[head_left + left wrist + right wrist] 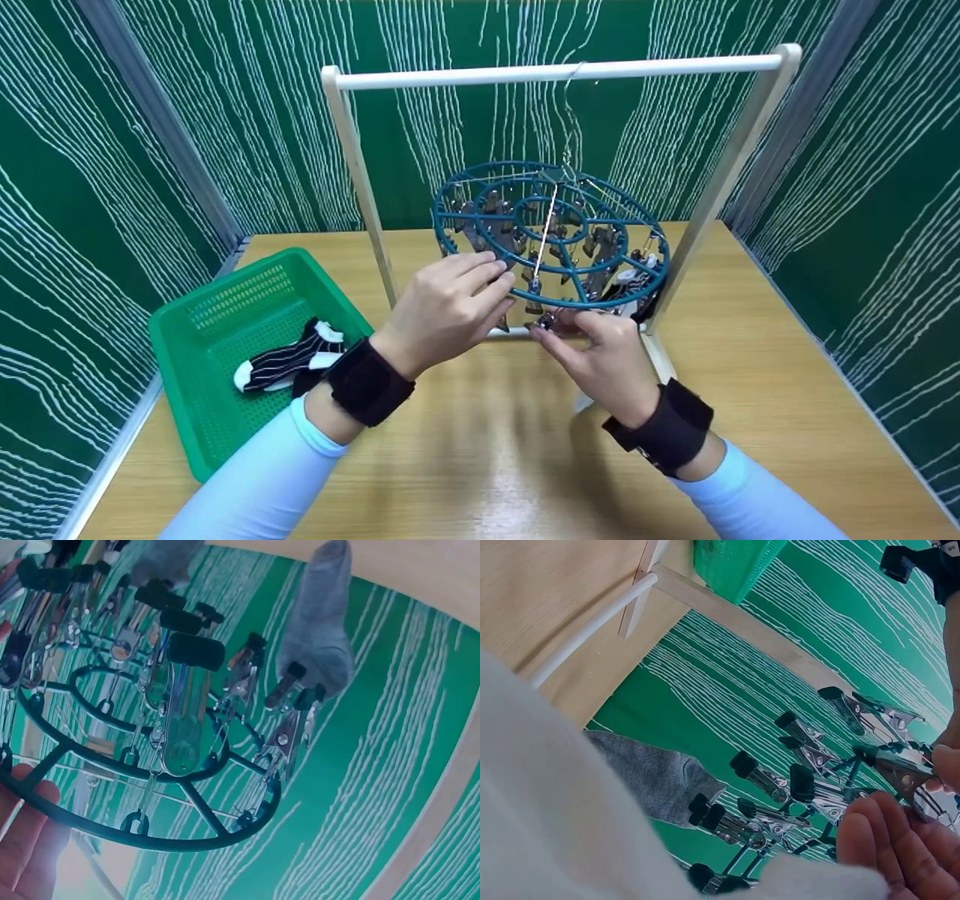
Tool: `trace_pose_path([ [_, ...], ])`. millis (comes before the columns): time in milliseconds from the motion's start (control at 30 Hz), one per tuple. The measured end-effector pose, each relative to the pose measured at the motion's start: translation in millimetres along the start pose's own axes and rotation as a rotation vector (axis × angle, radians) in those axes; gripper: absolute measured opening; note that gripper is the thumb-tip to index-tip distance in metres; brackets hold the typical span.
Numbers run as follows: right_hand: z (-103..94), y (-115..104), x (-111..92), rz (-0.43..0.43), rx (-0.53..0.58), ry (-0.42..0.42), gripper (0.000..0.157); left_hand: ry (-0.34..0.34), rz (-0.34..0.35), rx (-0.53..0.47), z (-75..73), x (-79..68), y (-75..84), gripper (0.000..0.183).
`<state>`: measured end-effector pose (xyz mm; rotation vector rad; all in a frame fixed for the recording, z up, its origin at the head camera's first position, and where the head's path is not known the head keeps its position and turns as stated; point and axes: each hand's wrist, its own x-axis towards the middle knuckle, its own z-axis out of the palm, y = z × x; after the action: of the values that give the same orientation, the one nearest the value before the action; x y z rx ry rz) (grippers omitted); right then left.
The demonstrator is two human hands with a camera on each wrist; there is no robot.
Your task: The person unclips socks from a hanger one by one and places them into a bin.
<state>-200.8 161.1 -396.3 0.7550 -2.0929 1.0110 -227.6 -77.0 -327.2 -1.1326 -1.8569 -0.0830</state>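
A round blue-green clip hanger hangs tilted, with many metal clips on its rings. My left hand holds its near left rim, fingers over the ring and thumb below. In the left wrist view, fingertips show behind the rim. My right hand pinches a metal clip under the near edge, its other fingers partly hidden. The right wrist view shows its curled fingers beside a clip. Grey socks and a black-and-white striped sock hang from clips.
A light wooden rack with a white top bar carries the hanger's hook. On the table, to the left, stands a green basket with black-and-white striped socks inside. A blurred white shape covers part of the right wrist view.
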Motion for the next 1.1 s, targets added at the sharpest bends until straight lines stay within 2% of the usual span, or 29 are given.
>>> trace_pose_path([
  [133,0.7,-0.6,-0.6,0.013,0.001,-0.004,0.013,0.01,0.019,0.035,1.8,0.9,1.4,0.014],
  [300,0.6,-2.4,-1.8,0.022,-0.012,-0.02,0.012,0.035,0.019,0.032,2.4,2.3,2.5,0.009],
  [700,-3.9,-3.6,-1.7,-0.05,-0.069,-0.021,0.023,0.016,-0.02,0.015,3.9,-2.8,-1.2,0.009],
  [933,-14.8,-10.1,-2.5,-0.174,-0.068,0.076,0.024,0.022,-0.035,0.018,5.3,-5.9,-4.2,0.009],
  [1033,-20.7,-13.1,-2.7,-0.197,-0.044,0.133,0.036,0.018,-0.036,0.013,6.2,-6.8,-5.6,0.008],
  [1100,-24.8,-14.1,-2.0,-0.212,-0.029,0.17,0.032,0.011,-0.038,0.007,6.3,-7.4,-6.6,0.008],
])
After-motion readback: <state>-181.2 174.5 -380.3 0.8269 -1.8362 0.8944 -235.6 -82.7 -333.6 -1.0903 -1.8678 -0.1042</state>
